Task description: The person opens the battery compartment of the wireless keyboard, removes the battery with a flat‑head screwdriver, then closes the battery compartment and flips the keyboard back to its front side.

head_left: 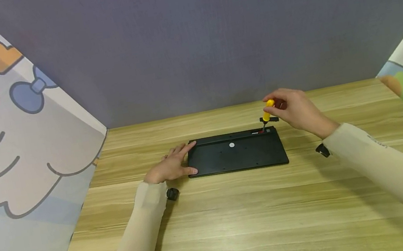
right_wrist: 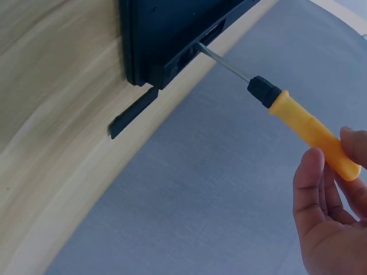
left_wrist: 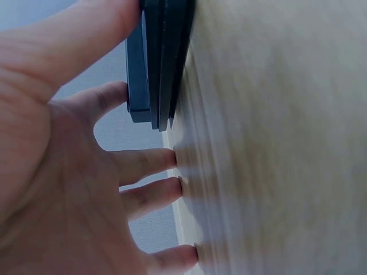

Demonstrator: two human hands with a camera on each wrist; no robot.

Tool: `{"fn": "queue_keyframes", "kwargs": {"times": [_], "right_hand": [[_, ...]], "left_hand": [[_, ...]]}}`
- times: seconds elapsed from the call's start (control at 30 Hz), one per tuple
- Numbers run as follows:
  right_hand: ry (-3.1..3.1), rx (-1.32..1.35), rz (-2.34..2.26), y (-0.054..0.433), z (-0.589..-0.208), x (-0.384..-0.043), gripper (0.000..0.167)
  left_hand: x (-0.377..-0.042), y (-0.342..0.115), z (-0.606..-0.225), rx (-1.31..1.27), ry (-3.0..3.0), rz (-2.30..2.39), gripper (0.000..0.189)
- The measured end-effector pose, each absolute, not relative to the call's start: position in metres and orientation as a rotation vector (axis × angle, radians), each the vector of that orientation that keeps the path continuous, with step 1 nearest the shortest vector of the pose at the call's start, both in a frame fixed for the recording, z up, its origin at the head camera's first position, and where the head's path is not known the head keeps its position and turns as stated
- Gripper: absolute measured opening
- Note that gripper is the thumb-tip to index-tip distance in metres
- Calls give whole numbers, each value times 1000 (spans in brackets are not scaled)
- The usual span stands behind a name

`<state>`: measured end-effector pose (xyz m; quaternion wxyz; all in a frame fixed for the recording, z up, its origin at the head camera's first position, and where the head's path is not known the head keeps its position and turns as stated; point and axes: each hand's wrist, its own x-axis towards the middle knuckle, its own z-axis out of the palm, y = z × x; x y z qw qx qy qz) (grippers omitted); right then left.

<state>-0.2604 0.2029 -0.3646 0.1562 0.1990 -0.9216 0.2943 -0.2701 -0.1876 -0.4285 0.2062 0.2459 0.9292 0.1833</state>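
Head view: one keyboard [head_left: 236, 152], one screwdriver [head_left: 267, 111], two hands.

The head view looks forward and down from above the near edge of the wooden table [head_left: 242, 225], taking in both forearms, the whole black keyboard [head_left: 236, 155] lying face down, and the grey wall behind. The left wrist view sits very close behind the left hand [left_wrist: 63, 172], rolled sideways so the table stands upright at the right, and faces the keyboard's left end [left_wrist: 155, 63]. The right wrist view hangs close behind the right hand [right_wrist: 330, 212], also rolled, and faces along the yellow screwdriver [right_wrist: 309, 129] to the keyboard's far right corner [right_wrist: 172, 34]. All 3 views share the keyboard and the table; the 2 wrist views show opposite ends of it.
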Motion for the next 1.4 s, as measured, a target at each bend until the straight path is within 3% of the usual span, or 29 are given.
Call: {"fn": "queue_keyframes", "kwargs": {"times": [0.9,1.4], "right_hand": [[-2637,460,928,217,-377,-258,27],[-2704,322,979,232,-386,-258,37]], "left_hand": [[-269,-186,-426,689,2598,504,92],[-270,-187,-427,691,2601,505,90]]}}
